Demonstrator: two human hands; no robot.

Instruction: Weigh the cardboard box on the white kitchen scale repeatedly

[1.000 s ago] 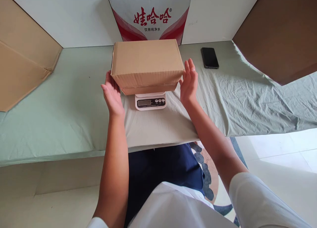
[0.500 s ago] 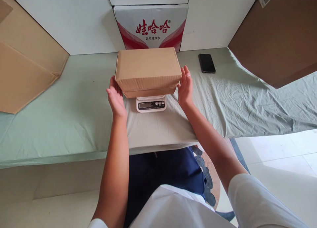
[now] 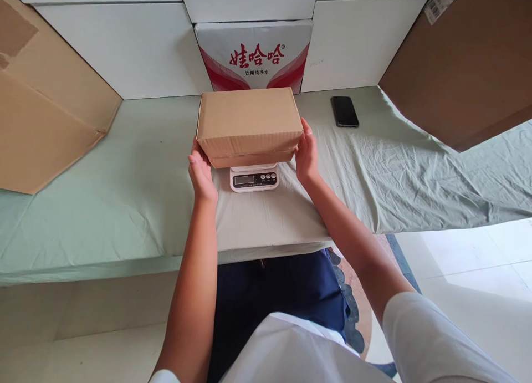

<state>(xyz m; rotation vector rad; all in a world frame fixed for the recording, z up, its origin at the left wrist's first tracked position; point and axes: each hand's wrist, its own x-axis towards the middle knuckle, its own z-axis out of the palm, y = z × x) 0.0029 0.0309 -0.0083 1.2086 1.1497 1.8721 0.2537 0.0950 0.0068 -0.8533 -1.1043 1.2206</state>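
Closed brown cardboard box (image 3: 249, 122) sits on a small white kitchen scale (image 3: 254, 178), centre of the tabletop (image 3: 124, 194), which is covered with a pale green sheet. Box overhangs the scale on both sides, only the scale's front strip with dark display and round buttons shows below it; display reading too small to tell. Left hand (image 3: 201, 172) flat against the box's left end, fingers up along the side, palm open and touching cardboard. Right hand (image 3: 306, 153) same on the right end, fingers pressed on the upper right corner. Both hands spread wide with the box between them, pressing in rather than curling around it; cannot tell if the box is lifted off the scale or resting on it. Black phone (image 3: 344, 111) lies face up on the sheet, right of the box, well apart from the right hand. Behind the box a white and red carton with Chinese print (image 3: 254, 53) stands against white panels at the back. Large brown cardboard sheet (image 3: 45, 111) leans at far left, another darker one (image 3: 465, 61) at far right with a barcode label near its top edge
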